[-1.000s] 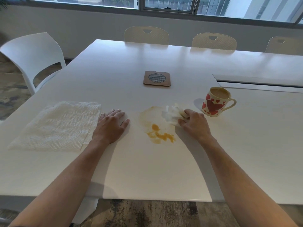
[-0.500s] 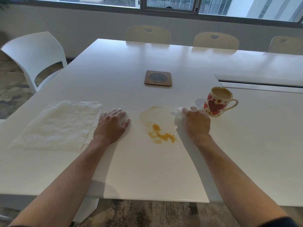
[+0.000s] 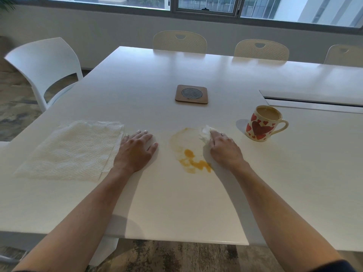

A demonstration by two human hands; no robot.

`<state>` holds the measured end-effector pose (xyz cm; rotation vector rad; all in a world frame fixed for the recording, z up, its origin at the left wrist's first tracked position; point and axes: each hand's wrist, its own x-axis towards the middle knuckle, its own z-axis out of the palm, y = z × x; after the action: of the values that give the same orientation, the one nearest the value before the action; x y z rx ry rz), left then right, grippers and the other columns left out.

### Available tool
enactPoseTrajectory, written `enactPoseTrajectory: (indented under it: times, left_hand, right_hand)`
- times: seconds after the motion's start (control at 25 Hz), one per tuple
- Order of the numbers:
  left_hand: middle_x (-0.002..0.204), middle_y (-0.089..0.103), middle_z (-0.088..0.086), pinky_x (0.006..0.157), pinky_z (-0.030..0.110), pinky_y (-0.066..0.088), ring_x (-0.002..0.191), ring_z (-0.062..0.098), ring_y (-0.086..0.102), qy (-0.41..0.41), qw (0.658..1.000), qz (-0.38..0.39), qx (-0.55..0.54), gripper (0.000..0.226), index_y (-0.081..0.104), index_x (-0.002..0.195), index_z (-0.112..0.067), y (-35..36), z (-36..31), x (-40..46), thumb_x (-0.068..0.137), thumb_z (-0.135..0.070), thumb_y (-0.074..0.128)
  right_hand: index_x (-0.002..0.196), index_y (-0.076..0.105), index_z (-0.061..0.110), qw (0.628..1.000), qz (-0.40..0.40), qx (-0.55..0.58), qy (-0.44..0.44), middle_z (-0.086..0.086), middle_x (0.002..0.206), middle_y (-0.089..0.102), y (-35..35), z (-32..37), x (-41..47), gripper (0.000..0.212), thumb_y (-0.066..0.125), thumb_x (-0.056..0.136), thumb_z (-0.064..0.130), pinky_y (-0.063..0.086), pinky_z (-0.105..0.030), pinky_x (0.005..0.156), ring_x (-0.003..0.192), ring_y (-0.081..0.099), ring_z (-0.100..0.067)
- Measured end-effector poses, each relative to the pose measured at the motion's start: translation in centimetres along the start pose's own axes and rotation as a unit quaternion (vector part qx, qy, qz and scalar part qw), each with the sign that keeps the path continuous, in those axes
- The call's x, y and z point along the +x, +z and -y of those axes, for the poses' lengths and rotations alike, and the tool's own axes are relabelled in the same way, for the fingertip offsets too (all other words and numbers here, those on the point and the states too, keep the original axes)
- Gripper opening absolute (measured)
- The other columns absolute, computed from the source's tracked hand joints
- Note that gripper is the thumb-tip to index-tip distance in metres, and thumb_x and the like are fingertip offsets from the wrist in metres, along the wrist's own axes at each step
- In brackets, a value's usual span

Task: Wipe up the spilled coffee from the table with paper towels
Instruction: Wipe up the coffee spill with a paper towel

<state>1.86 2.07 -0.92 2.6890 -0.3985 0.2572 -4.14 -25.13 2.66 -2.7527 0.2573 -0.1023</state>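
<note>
A brown coffee spill (image 3: 193,163) lies on the white table (image 3: 176,209), with a pale smeared ring (image 3: 181,137) above its darker puddle. My right hand (image 3: 225,150) grips a crumpled white paper towel (image 3: 204,132) and holds it against the table at the spill's upper right edge. My left hand (image 3: 137,150) rests flat on the table, fingers spread, left of the spill. A stack of flat paper towels (image 3: 71,150) lies just left of that hand.
A cream mug with red hearts (image 3: 262,123), full of coffee, stands right of my right hand. A brown square coaster (image 3: 191,94) sits farther back. A cable slot (image 3: 314,100) runs at the right. Chairs (image 3: 45,65) line the table's left and far sides.
My right hand drew the crumpled towel from the middle of the spill to its upper right edge, leaving a pale smear. My left hand stayed put.
</note>
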Motion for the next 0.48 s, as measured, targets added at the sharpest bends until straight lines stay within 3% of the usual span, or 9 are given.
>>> enactPoseTrajectory:
  times: [0.12, 0.28, 0.48]
  left_hand:
    - [0.150, 0.045, 0.001, 0.120, 0.042, 0.013, 0.144, 0.017, 0.031, -0.002, 1.000, 0.000, -0.002, 0.048, 0.054, 0.135, -0.021, 0.0, 0.0, 0.0, 0.095, -0.047, 0.049]
    - [0.150, 0.046, 0.001, 0.120, 0.042, 0.014, 0.144, 0.015, 0.031, -0.002, 1.000, -0.003, -0.003, 0.048, 0.055, 0.134, -0.021, 0.1, 0.1, 0.1, 0.095, -0.047, 0.049]
    - [0.149, 0.046, 0.001, 0.120, 0.041, 0.014, 0.144, 0.015, 0.032, -0.002, 1.000, -0.004, -0.001, 0.048, 0.055, 0.134, -0.021, 0.2, 0.1, 0.1, 0.095, -0.048, 0.048]
  right_hand:
    - [0.143, 0.041, 0.020, 1.000, 0.010, 0.001, 0.003, -0.015, 0.135, 0.055, 0.5, 0.5, 1.1, 0.044, 0.029, 0.101, 0.020, 0.041, -0.045, 0.101, 0.122, 0.052, -0.036]
    - [0.134, 0.056, 0.019, 0.999, 0.021, -0.023, -0.008, -0.007, 0.140, 0.055, 0.8, 1.5, 2.4, 0.041, 0.033, 0.101, 0.018, 0.041, -0.040, 0.102, 0.125, 0.052, -0.032]
    - [0.123, 0.065, 0.019, 0.999, 0.026, -0.045, -0.013, -0.008, 0.131, 0.058, 1.3, 2.2, 3.5, 0.039, 0.037, 0.096, 0.014, 0.044, -0.039, 0.099, 0.122, 0.052, -0.033]
